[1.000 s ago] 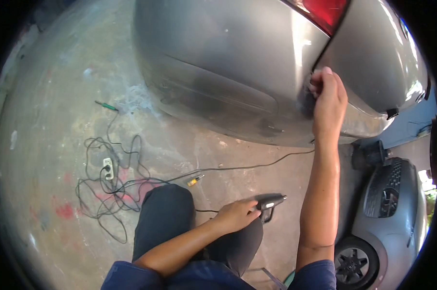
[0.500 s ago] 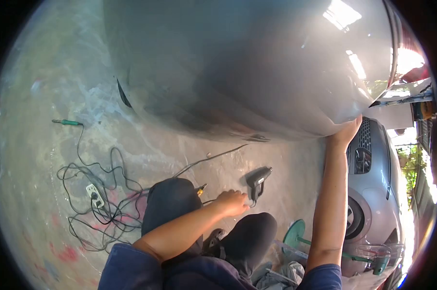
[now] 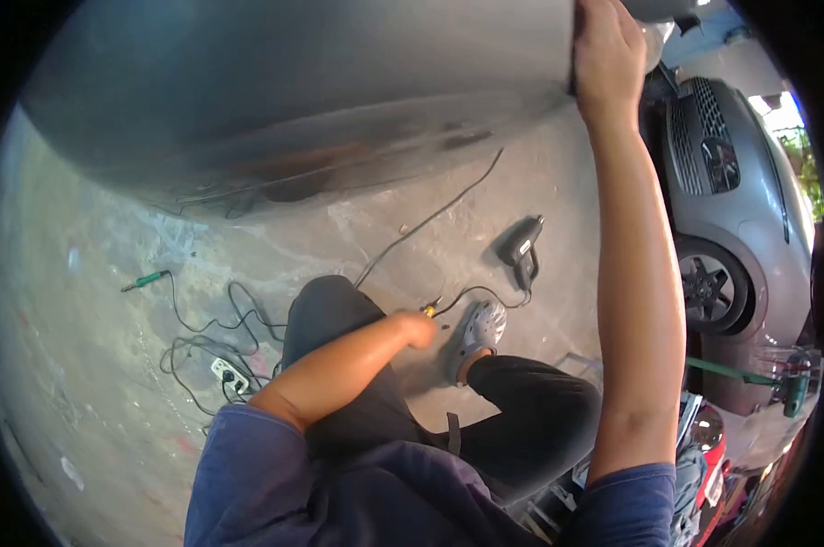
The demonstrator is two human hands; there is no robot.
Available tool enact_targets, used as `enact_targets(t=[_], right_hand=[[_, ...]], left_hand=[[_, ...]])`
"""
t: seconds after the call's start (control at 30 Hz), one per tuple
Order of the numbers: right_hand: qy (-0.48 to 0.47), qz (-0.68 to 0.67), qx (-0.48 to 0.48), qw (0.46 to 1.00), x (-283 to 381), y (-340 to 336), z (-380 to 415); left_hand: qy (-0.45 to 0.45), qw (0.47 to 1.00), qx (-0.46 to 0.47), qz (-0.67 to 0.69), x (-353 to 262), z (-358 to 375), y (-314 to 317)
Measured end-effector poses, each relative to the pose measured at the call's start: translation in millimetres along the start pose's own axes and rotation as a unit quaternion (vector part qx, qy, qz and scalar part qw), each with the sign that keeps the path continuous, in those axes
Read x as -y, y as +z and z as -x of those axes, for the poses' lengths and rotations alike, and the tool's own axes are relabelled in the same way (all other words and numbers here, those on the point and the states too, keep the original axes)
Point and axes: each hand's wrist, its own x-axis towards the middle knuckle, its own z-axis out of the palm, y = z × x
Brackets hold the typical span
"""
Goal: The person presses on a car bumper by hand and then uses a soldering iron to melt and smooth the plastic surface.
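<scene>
My right hand (image 3: 605, 56) reaches up and grips the lower edge of a grey car body panel (image 3: 293, 91) that fills the top of the view. My left hand (image 3: 416, 328) hangs over my left knee with the fingers curled and nothing visible in it. Just beyond its knuckles a small yellow-handled screwdriver (image 3: 428, 311) lies on the concrete. A black heat gun (image 3: 520, 246) lies on the floor past my foot, apart from both hands, with its cord trailing back toward me.
Tangled black cable and a white power strip (image 3: 230, 372) lie on the floor at left, with a green-handled tool (image 3: 143, 281) farther left. A grey car (image 3: 736, 182) stands at right. Clutter, including a green stand (image 3: 749, 374), sits at lower right.
My left hand has let go of the heat gun, which now lies on the floor. The view has risen and swung, and my right hand has shifted along the panel's edge.
</scene>
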Motion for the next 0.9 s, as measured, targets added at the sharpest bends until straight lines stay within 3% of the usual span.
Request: enact_targets(t=[0.07,0.17,0.27,0.33,0.37,0.4,0.47,0.5,0.53,0.6,0.67,0.73,0.8,0.87,0.9], right_hand=[[0.000,-0.036,0.002,0.999,6,3,2],[-0.012,-0.099,0.019,0.995,7,6,4],[-0.004,-0.100,0.035,0.994,8,3,3],[-0.001,-0.085,0.024,0.996,13,3,7],[0.030,-0.045,0.052,0.997,7,-2,1],[-0.005,0.040,0.046,0.998,-9,-4,-5],[-0.230,0.118,-0.012,0.966,-21,-3,-10],[-0.039,0.039,0.041,0.998,-1,-1,0],[-0.026,0.018,0.042,0.999,-2,1,-2],[-0.001,0.073,0.023,0.997,10,2,6],[-0.086,0.047,-0.026,0.995,-2,4,4],[-0.091,0.048,0.013,0.995,-13,-5,-3],[-0.061,0.030,0.015,0.998,-18,-7,-3],[-0.061,0.001,0.001,0.998,-22,-5,-2],[-0.061,0.002,0.007,0.998,-24,-7,-2]], left_hand=[[-0.084,0.992,-0.072,0.068,12,14,-15],[-0.152,0.985,-0.075,0.029,7,22,-29],[-0.145,0.986,-0.076,0.023,4,-45,14],[-0.132,0.985,-0.109,0.008,5,-99,47],[-0.165,0.971,-0.161,0.062,6,-114,69],[-0.195,0.950,-0.212,0.117,6,-126,85],[-0.238,0.927,-0.198,0.212,10,-137,101],[-0.260,0.910,-0.190,0.262,11,-139,109],[-0.269,0.896,-0.195,0.293,11,-146,111],[-0.280,0.870,-0.210,0.347,13,-159,101],[-0.162,0.952,-0.215,0.146,14,-121,66],[-0.174,0.950,-0.194,0.174,27,-90,17],[-0.158,0.971,-0.163,0.074,71,-70,-28],[-0.176,0.979,-0.089,0.047,166,-78,-57],[-0.202,0.974,-0.089,0.046,195,-38,-70]])
